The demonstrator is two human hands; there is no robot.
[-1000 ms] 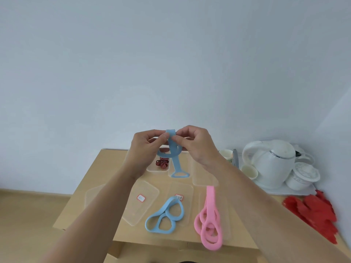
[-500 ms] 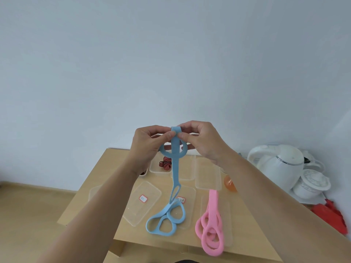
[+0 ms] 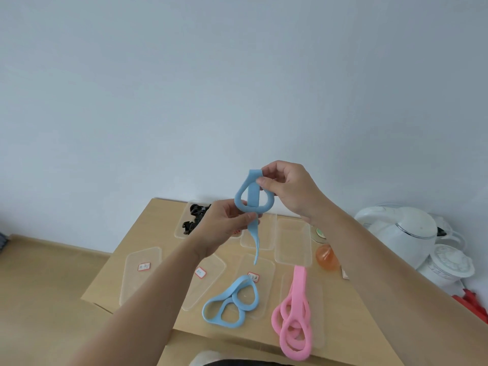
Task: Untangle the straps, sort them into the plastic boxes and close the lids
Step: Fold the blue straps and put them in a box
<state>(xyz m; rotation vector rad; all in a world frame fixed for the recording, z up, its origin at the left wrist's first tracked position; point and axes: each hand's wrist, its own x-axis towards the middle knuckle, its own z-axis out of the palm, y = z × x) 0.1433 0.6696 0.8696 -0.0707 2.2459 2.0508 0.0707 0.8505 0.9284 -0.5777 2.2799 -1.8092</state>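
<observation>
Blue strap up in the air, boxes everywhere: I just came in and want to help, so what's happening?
A person is working on a blue strap above a wooden table: the right hand pinches its top end, the left hand grips it just below the loop, and the tail hangs free. More blue straps and a pink bunch lie on clear lids at the near edge. Behind them the clear boxes are open, one holding black straps.
</observation>
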